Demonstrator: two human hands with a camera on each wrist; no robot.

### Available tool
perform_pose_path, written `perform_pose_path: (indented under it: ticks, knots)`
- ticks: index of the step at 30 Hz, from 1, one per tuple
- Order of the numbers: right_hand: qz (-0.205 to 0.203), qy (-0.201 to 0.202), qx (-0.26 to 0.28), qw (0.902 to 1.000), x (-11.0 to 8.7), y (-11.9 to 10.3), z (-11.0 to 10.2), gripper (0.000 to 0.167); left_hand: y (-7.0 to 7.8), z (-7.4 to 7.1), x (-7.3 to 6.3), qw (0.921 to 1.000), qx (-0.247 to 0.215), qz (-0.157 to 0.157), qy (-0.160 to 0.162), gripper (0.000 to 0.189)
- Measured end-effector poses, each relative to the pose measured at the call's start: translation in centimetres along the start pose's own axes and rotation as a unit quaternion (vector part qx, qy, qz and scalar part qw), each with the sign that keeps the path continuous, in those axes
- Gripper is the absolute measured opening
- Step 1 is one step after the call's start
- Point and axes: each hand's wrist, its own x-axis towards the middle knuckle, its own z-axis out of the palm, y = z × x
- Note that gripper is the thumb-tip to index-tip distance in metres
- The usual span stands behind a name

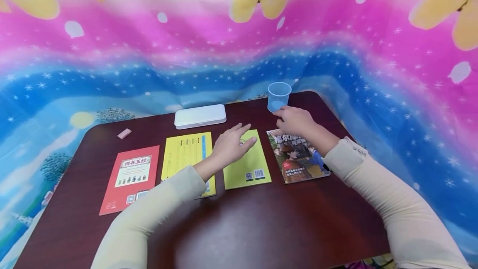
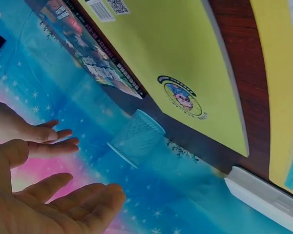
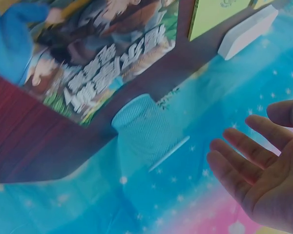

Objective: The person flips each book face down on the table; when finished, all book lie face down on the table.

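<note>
Left hand (image 1: 229, 146) held open, fingers spread, above the yellow-green paper-covered book (image 1: 249, 161). Right hand (image 1: 297, 121) also open, nothing gripped, poised over the top edge of the glossy picture-covered book (image 1: 295, 163). Just beyond its fingertips and slightly left, a translucent pale-blue cup (image 1: 279, 98) is stood upright near the far edge, long axis vertical; the right hand is nearer, and no contact is shown in the wrist views. Materials, left to right: flat red book (image 1: 130, 182); small pink block (image 1: 124, 133); yellow printed book (image 1: 183, 157); smooth white round-cornered case (image 1: 200, 116); cup wall mesh-textured, roughly cylindrical. All carried by a dark red-brown, sheened desk (image 1: 261, 223).
</note>
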Motion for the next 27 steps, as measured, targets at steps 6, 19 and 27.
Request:
perform_pose_path:
  ticks: [6, 19, 27]
  knots:
    - [0.012, 0.009, -0.011, 0.9998, -0.5, 1.2, -0.5, 0.043, 0.7, 0.5, 0.6, 0.9999, -0.007, 0.008, 0.004, 0.056]
    - [0.031, -0.012, 0.006, 0.9994, -0.7, 2.8, 1.8, 0.043, 1.4, 4.3, 0.7, 0.9992, -0.004, 0.013, -0.037, 0.056]
    - [0.05, -0.019, 0.011, 0.9985, -0.2, 3.8, 2.5, 0.042, 2.3, 5.9, 1.1, 0.9976, -0.008, 0.025, -0.064, 0.055]
